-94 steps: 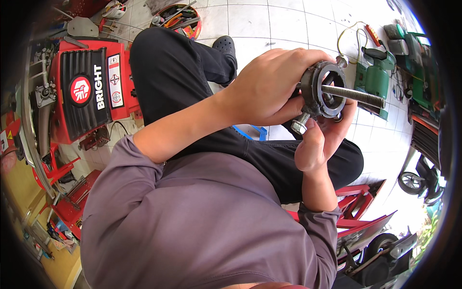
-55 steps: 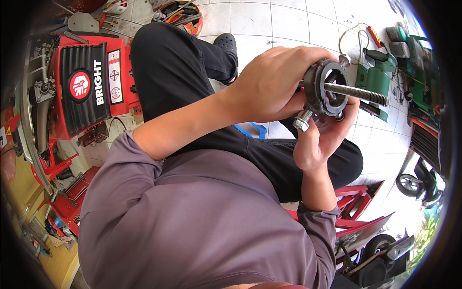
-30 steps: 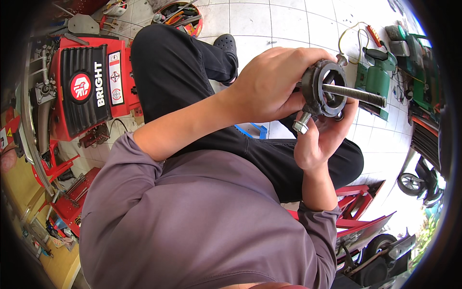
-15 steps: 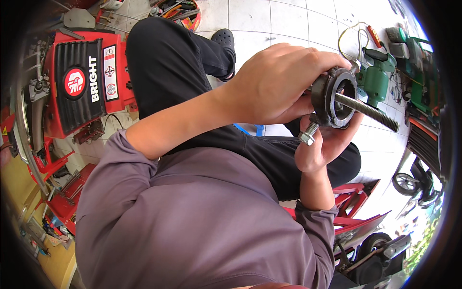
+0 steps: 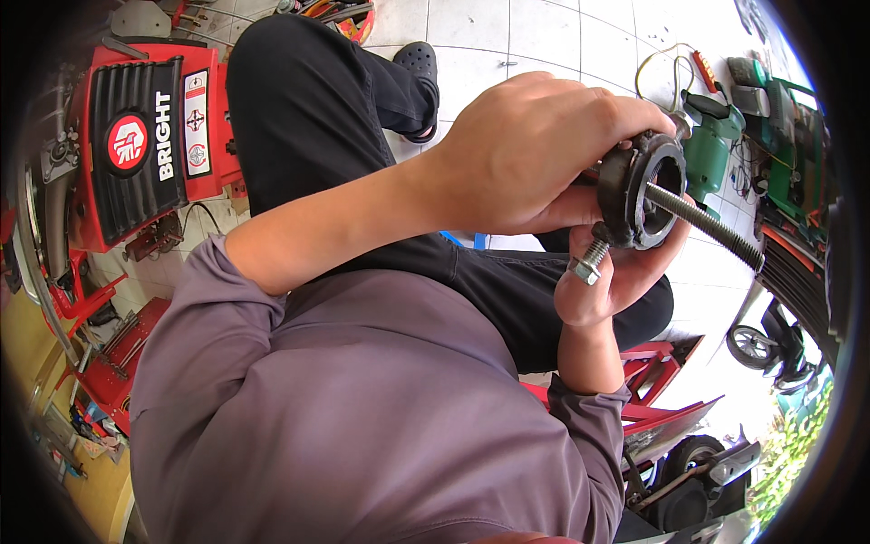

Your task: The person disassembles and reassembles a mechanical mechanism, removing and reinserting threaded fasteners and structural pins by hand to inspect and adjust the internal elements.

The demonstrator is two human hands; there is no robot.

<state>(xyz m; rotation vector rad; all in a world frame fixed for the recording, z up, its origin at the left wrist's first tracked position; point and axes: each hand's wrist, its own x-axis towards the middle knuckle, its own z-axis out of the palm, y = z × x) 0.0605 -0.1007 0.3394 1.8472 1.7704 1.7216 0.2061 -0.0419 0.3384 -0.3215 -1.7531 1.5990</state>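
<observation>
left hand [image 5: 526, 159] pinches the dark metal collar [image 5: 618, 201], right hand [image 5: 616, 288] clasps it from below, threaded rod [image 5: 704, 227] poking through, hex bolt [image 5: 590, 263] jutting out!

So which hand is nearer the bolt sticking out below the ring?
Right. The right hand is just behind the bolt, maybe touching; the left hand is higher, at the left side of the ring.
</observation>
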